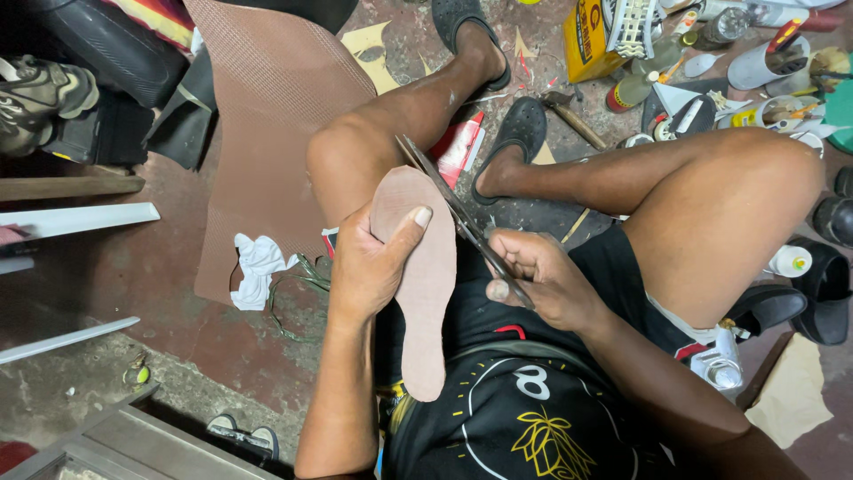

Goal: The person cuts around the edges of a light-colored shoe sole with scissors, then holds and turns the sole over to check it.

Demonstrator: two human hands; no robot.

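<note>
floor [115, 284] | brown sheet [267, 107] | white rag [258, 267] | yellow box [591, 40] | bottles [635, 89]

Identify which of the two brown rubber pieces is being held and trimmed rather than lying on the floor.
The sole-shaped piece, held in the left hand against the scissors in the right hand. The large brown sheet lies flat on the floor.

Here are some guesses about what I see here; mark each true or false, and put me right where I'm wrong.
1. The left hand holds a sole-shaped pink piece. True.
2. The right hand holds a hammer. False: it holds scissors, their blades along the piece's edge.
3. A large brown sheet lies on the floor. True.
4. The person's feet are bare. False: both wear dark sandals.
5. A white rag lies by the sheet's lower edge. True.
</note>
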